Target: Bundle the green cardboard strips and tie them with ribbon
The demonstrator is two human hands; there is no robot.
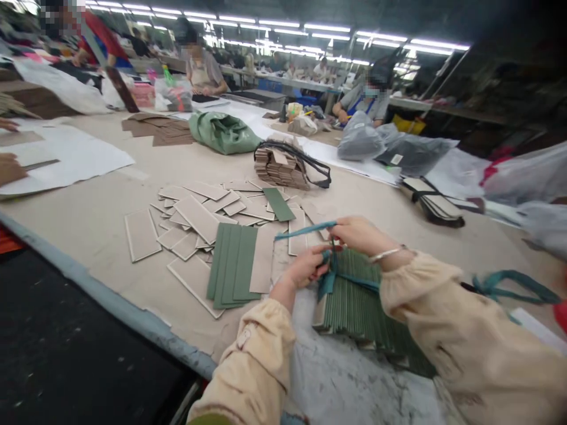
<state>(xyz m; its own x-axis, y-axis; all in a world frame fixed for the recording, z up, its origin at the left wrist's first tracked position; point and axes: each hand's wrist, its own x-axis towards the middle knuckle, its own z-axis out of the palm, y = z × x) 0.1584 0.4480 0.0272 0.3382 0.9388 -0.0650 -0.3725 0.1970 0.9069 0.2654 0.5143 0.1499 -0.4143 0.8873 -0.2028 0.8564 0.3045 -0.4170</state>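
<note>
A thick bundle of green rectangular panels (354,307) stands on edge at the right of the work area, with a teal fabric strip (305,229) around it. My right hand (361,235) pinches the strip above the bundle, and one end sticks out to the left. Close below it, my left hand (305,267) has its fingers closed on the strip at the bundle's left end. Several flat green panels (228,265) lie fanned out left of my left hand, beside a beige one (262,260). Part of the bundle is hidden behind my right sleeve.
Loose beige panels (195,218) lie scattered to the left. Farther back are a strapped brown stack (281,165), a green bag (224,133) and a tied cream bundle (432,198). Another teal strip (514,286) lies at right. Co-workers sit across the table; another person's hands (11,168) show at far left.
</note>
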